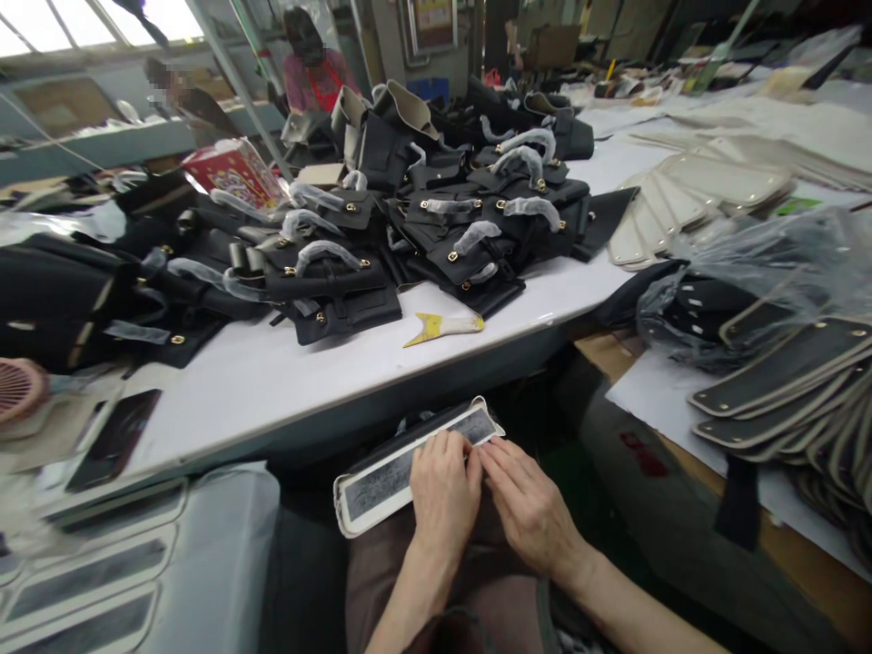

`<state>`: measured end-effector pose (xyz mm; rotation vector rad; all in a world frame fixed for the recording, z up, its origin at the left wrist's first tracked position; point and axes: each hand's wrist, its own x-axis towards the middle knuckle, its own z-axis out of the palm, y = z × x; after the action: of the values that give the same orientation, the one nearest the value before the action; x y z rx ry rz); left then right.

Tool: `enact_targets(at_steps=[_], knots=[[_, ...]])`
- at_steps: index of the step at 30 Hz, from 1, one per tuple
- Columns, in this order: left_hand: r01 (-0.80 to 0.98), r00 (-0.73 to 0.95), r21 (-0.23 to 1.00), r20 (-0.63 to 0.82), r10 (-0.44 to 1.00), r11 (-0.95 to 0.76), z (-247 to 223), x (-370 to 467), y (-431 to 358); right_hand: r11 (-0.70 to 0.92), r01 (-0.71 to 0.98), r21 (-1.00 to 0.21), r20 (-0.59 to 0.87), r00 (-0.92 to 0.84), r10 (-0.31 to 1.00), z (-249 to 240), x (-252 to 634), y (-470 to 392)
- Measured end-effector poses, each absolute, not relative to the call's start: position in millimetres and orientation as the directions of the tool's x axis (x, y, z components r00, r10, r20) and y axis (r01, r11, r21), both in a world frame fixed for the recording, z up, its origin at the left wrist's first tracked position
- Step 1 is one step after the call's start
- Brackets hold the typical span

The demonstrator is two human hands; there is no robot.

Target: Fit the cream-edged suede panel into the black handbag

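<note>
On my lap lies a long bag bottom panel (381, 486), pale at the rim with a dark grey strip down its middle. Black bag material shows along its far side. My left hand (446, 490) is closed on the panel right of its middle, fingers bent over the strip and thumb at the near edge. My right hand (528, 500) pinches that near edge close to the right end, its fingertips almost touching the left hand's. What lies under the fingertips is hidden.
Black handbags (341, 291) with plastic-wrapped handles are heaped on the white table (300, 391). A yellow-ended scraper-like tool (446, 327) lies near its edge. Dark panels (783, 372) are stacked at right, pale panels (681, 200) behind, more strip panels (88, 581) at left. A person (317, 73) stands beyond.
</note>
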<state>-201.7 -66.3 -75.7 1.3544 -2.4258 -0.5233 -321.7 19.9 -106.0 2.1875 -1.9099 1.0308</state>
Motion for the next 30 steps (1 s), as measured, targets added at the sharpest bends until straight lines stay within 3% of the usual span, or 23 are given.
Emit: enact_targets(at_steps=[5, 11, 19, 30], knots=[[-0.728, -0.484, 0.462, 0.177, -0.857, 0.506, -76, -188, -61, -0.202, -0.932, -0.300, 0.483, 0.034, -0.875, -110, -315, 23], [-0.753, -0.385, 0.529, 0.127, -0.914, 0.391, -76, -158, -57, -0.210, -0.938, -0.277, 0.473, 0.057, -0.879, -110, -295, 19], [-0.793, -0.317, 0.500, 0.150, -0.936, 0.349, -74, -131, -58, -0.301, -0.924, -0.237, 0.501, 0.149, -0.853, -110, -268, 9], [-0.812, -0.244, 0.442, 0.334, -0.910, 0.380, -84, -76, -56, -0.402, -0.895, -0.192, 0.490, 0.268, -0.830, -110, -239, 1]])
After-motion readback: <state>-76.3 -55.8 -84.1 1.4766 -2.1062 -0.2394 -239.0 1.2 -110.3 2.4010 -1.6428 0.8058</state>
